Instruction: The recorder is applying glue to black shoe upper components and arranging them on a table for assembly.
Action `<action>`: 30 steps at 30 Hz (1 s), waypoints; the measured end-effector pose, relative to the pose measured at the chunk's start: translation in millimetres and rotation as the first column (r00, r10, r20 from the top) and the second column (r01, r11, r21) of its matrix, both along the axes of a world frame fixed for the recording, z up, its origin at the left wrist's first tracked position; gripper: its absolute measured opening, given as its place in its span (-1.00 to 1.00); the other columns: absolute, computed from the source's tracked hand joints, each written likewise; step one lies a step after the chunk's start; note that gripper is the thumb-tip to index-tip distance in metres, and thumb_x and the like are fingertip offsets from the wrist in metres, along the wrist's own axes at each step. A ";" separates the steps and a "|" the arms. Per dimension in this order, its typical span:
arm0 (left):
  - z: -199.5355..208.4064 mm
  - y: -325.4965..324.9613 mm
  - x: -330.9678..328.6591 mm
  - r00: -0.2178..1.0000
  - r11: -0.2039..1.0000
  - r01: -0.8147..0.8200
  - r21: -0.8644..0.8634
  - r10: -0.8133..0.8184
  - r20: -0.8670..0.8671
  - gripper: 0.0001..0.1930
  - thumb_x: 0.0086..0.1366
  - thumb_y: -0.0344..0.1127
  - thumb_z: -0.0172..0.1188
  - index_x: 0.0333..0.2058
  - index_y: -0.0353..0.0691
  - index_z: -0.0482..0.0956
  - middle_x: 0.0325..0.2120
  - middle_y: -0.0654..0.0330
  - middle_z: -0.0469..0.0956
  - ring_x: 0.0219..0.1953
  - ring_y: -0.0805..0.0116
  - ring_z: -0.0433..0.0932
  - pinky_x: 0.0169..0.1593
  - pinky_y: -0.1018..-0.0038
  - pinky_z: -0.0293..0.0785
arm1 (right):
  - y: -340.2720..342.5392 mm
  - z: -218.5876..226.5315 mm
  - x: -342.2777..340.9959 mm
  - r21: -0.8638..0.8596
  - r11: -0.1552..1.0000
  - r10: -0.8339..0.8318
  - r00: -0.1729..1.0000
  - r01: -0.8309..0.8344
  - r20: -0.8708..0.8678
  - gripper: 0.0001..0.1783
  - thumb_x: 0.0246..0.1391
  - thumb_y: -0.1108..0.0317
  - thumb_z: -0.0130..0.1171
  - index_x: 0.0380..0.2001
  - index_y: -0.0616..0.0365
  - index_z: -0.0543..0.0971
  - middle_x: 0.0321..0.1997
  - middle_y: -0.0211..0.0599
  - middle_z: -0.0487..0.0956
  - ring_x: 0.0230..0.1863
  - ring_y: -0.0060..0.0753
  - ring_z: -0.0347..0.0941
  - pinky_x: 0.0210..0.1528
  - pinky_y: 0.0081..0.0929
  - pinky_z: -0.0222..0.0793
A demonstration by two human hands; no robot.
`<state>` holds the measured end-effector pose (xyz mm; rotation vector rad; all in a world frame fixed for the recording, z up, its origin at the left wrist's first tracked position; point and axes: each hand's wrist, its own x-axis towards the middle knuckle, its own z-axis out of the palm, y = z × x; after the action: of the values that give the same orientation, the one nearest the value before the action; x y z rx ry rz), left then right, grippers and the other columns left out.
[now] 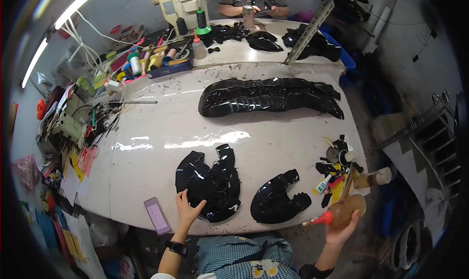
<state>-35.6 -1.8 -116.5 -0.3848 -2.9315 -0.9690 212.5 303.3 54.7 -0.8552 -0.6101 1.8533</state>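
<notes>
My left hand [188, 210] rests on the near-left edge of a pile of glossy black curved pieces [215, 186], thumb and fingers spread apart. In my right hand [340, 234], off the table's front right edge, is a squeeze glue bottle [344, 211] with amber contents. It lies tilted, its red nozzle pointing left. Between my hands sits a second, smaller pile of curved black pieces [273, 200]. A phone [157, 215] with a lit screen lies left of my left hand. Farther back, a long row of overlapping black pieces [268, 97] stretches across the white table [141, 166].
Tools and scraps [337, 171] clutter the right edge, beside a brush in a jar [373, 178]. A tray of thread spools [168, 69] and a sewing machine [185, 10] stand at the back. Another person's hands [264, 10] work beyond. A metal post [310, 32] rises at back right.
</notes>
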 end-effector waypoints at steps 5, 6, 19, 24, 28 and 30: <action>23.0 21.8 6.0 0.990 0.970 -0.003 -0.245 -0.031 -0.137 -0.28 -0.27 0.03 0.28 -0.11 -0.23 0.32 -0.14 0.11 0.24 -0.13 0.09 0.20 -0.05 0.29 0.09 | -10.0 2.6 -18.9 0.056 0.987 0.151 0.986 -0.148 -0.063 -0.39 -0.09 0.00 0.00 -0.02 0.12 0.21 -0.15 -0.22 0.36 -0.12 -0.25 0.31 -0.05 -0.17 0.25; 9.7 19.8 4.8 0.987 0.973 0.019 -0.229 -0.055 -0.150 -0.38 -0.25 -0.01 0.28 -0.19 -0.23 0.39 -0.19 0.16 0.30 -0.15 0.15 0.22 -0.05 0.33 0.07 | -11.8 2.9 -21.4 0.058 0.985 0.164 0.984 -0.160 -0.068 -0.39 -0.09 0.00 0.00 -0.02 0.12 0.21 -0.15 -0.22 0.36 -0.12 -0.25 0.31 -0.05 -0.17 0.25; 136.7 18.9 0.9 0.919 0.854 0.344 0.390 -0.392 0.048 -0.42 -0.29 -0.37 0.23 -0.15 -0.25 0.37 -0.31 0.04 0.47 -0.27 0.23 0.49 -0.18 0.47 0.39 | -23.0 8.3 -40.2 0.068 0.968 0.249 0.941 -0.240 -0.230 -0.42 -0.06 0.00 0.00 -0.04 0.15 0.24 -0.16 -0.18 0.38 -0.15 -0.25 0.32 -0.04 -0.24 0.23; 167.5 35.4 24.7 0.396 0.492 0.014 0.870 -0.802 0.447 -0.27 -0.23 -0.45 0.30 0.01 -0.36 0.21 -0.06 0.12 0.29 0.00 0.39 0.24 0.09 0.52 0.07 | -27.6 15.3 -57.3 0.206 0.926 0.372 0.861 -0.317 -0.346 -0.39 -0.05 -0.03 -0.02 0.01 0.07 0.20 -0.06 -0.22 0.34 -0.04 -0.23 0.27 -0.02 -0.11 0.19; 181.5 45.0 35.4 0.309 0.466 0.047 0.884 -0.848 0.431 -0.27 -0.24 -0.44 0.31 0.00 -0.36 0.24 -0.12 0.12 0.35 -0.09 0.41 0.34 0.02 0.55 0.19 | -38.2 18.1 -66.1 0.296 0.910 0.377 0.878 -0.290 -0.296 -0.38 -0.06 -0.01 -0.01 0.04 0.04 0.16 -0.03 -0.23 0.30 0.01 -0.23 0.23 0.03 -0.02 0.14; 184.9 45.3 35.9 0.316 0.453 0.071 0.889 -0.855 0.411 -0.28 -0.25 -0.44 0.31 -0.01 -0.36 0.25 -0.12 0.11 0.36 -0.09 0.41 0.34 0.02 0.54 0.19 | -42.2 23.4 -67.7 0.344 0.888 0.397 0.885 -0.305 -0.242 -0.36 -0.07 -0.01 0.00 0.05 0.04 0.15 -0.02 -0.23 0.30 0.03 -0.23 0.22 0.04 -0.02 0.13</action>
<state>0.3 43.5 68.4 -1.1608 -2.4182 -3.2087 144.8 261.1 78.1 -0.2527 -0.8626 2.0975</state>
